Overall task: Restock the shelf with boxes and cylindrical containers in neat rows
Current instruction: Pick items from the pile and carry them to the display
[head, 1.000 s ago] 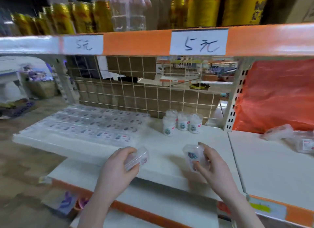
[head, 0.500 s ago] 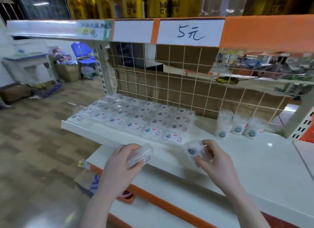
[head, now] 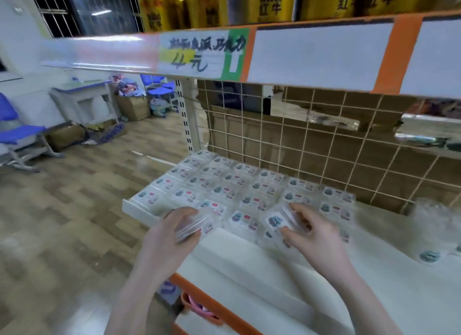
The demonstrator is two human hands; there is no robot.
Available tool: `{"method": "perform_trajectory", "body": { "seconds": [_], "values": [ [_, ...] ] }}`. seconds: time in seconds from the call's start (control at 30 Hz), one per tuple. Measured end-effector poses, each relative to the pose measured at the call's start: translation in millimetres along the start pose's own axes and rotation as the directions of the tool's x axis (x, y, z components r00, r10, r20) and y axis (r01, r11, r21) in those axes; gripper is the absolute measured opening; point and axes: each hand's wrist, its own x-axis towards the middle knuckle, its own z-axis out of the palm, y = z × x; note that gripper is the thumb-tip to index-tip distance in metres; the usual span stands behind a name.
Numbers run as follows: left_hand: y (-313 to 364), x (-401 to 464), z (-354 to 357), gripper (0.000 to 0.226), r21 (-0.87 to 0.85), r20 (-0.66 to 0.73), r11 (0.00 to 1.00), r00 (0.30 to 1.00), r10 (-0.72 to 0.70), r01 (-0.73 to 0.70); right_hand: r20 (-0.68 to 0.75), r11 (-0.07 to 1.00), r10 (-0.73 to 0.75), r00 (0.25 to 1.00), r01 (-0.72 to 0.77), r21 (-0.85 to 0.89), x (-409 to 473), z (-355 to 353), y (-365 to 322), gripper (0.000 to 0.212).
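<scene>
My left hand (head: 174, 237) grips a clear flat box (head: 197, 226) with a small label, just in front of the front row of boxes on the white shelf (head: 324, 280). My right hand (head: 309, 232) holds another clear labelled box (head: 278, 222), tilted, over the near edge of that same block. Several neat rows of clear labelled boxes (head: 239, 187) lie flat on the shelf's left part. Blurred clear cylindrical containers (head: 434, 225) stand at the far right of the shelf.
An upper shelf edge (head: 311, 53) with price labels hangs close overhead, yellow cans (head: 269, 3) on it. A wire grid (head: 311, 147) backs the shelf. A lower shelf (head: 224, 317) with an orange edge sits below. Blue chairs (head: 15, 132) and cardboard boxes stand on the floor at left.
The view has swung left and closer to the block of boxes. Both hands, each still holding a box, have moved forward to the front row; the cylinders have slid to the right edge.
</scene>
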Motion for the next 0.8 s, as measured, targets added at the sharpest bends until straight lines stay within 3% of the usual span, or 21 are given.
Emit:
{"method": "perform_trajectory", "body": {
  "seconds": [0.27,0.47,0.6,0.8],
  "values": [
    [-60.4,59.7,-43.5,0.046,-0.089,-0.032,0.995,0.999,0.038,-0.041,0.047,0.999,-0.011,0.999,0.012,-0.037,35.3,73.2,-41.1,0.046],
    [-121.5,113.7,-90.9,0.037,-0.062,-0.004,0.990,0.992,0.124,-0.124,-0.001,0.997,0.049,0.999,-0.049,-0.052,51.0,143.5,-85.5,0.047],
    [-150.8,141.6,-112.8,0.052,-0.080,0.014,0.977,0.980,0.199,-0.197,-0.025,0.996,0.074,0.997,-0.075,-0.054,60.4,182.1,-112.8,0.043],
    [-182.8,171.9,-124.7,0.039,-0.082,0.083,0.971,0.970,0.230,-0.223,0.010,0.987,0.135,0.991,-0.133,-0.085,70.9,213.5,-136.5,0.037]
  ]
}}
